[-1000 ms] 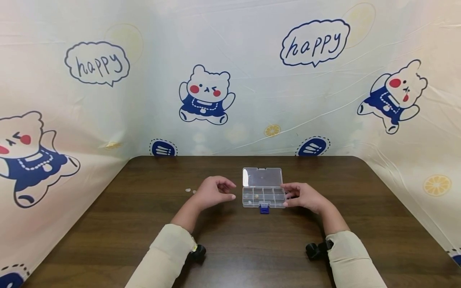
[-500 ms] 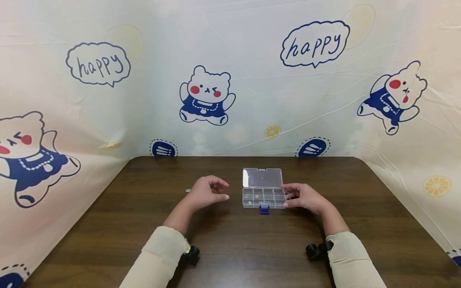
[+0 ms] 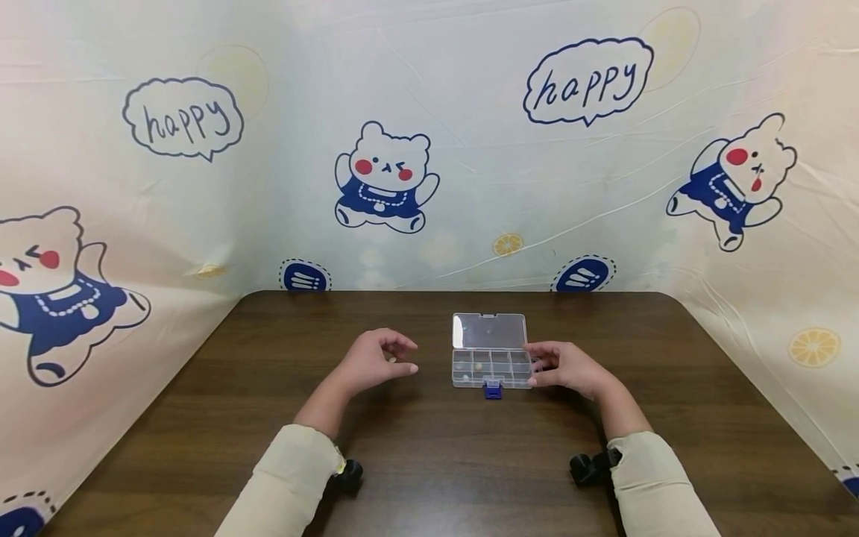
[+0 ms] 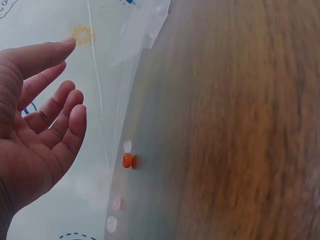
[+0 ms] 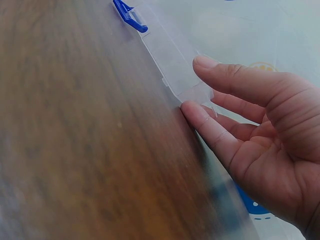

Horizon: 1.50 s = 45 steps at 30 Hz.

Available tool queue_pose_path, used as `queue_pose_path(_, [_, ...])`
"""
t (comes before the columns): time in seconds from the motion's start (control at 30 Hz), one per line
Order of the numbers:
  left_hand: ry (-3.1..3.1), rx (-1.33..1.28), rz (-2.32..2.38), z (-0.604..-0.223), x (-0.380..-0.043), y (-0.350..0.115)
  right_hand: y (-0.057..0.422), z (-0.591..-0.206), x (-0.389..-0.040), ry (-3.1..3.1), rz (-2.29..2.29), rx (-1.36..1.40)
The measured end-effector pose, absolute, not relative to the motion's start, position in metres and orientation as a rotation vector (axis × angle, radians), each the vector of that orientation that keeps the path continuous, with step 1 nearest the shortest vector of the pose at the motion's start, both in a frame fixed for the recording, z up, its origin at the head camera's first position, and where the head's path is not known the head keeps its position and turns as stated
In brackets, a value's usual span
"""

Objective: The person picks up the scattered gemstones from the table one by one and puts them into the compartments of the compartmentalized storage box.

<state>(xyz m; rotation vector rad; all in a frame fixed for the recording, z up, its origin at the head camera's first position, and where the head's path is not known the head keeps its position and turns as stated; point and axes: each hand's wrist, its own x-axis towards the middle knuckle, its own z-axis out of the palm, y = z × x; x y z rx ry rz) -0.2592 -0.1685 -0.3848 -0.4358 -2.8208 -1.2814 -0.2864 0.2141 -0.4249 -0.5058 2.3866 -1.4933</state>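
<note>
An eight-compartment-style clear plastic storage box (image 3: 501,368) lies on the table with its lid (image 3: 490,330) raised at the back and a blue latch (image 3: 493,391) at the front. A few small beads sit in its left compartments, one of them a yellowish bead (image 3: 479,367). My right hand (image 3: 567,368) holds the box's right end, thumb at the front corner and fingers toward the back. Left of the box, my left hand (image 3: 376,362) hovers with relaxed, parted fingers. The left wrist view shows an orange bead (image 4: 127,160), a pink bead (image 4: 117,203) and whitish beads (image 4: 111,224) on the table.
The brown wooden table (image 3: 436,462) ends at a printed cloth backdrop (image 3: 470,246) with bears and lettering. Black wrist cameras sit at both sleeves, the left camera (image 3: 349,475) and the right camera (image 3: 587,468).
My left hand has drawn away from the box to the left, and the pale beads on the table are now behind it in the head view. My right hand and the box stay put.
</note>
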Motion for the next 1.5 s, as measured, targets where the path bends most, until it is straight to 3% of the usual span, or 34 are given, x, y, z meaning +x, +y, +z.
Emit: queue_pose_path(1.5, [-2.972, -0.363, -1.285, -0.400, -0.267, -0.211, 0.214, -0.427, -0.287, 2.399, -1.496, -0.526])
